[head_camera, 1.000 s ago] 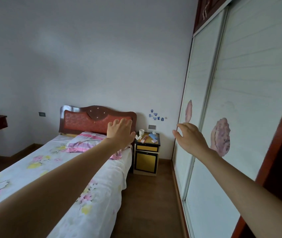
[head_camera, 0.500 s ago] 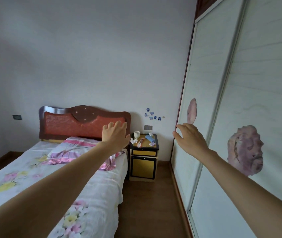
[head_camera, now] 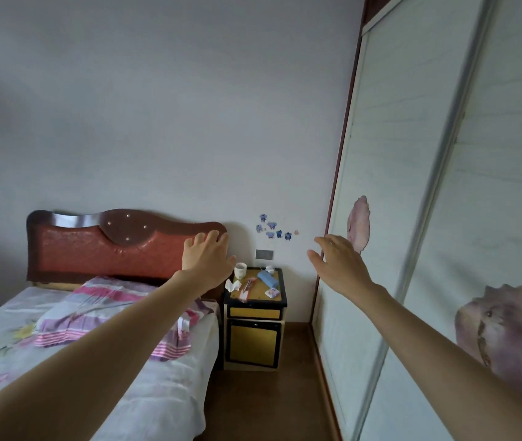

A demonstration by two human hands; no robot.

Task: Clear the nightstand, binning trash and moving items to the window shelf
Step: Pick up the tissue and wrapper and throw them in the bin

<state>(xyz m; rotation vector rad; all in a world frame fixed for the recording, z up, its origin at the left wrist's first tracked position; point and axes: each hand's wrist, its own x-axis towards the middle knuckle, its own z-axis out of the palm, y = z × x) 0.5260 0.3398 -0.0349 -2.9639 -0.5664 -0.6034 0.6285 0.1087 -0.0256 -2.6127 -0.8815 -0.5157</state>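
Note:
A small yellow and black nightstand (head_camera: 254,311) stands between the bed and the wardrobe at the far wall. On its top sit a white cup (head_camera: 240,270), crumpled white tissue (head_camera: 232,285), a red and white packet (head_camera: 247,287), a blue object (head_camera: 268,278) and a small pink and white pack (head_camera: 271,293). My left hand (head_camera: 207,256) and my right hand (head_camera: 339,264) are stretched out in front of me, fingers straight, holding nothing. Both hands are well short of the nightstand.
A bed (head_camera: 62,342) with a red headboard (head_camera: 107,246) and a striped pink cloth (head_camera: 110,310) fills the left. Sliding wardrobe doors (head_camera: 412,249) run along the right. A strip of wooden floor (head_camera: 266,405) leads between them to the nightstand.
The view has come closer to the nightstand and turned right. Both hands stay raised and spread in front of me.

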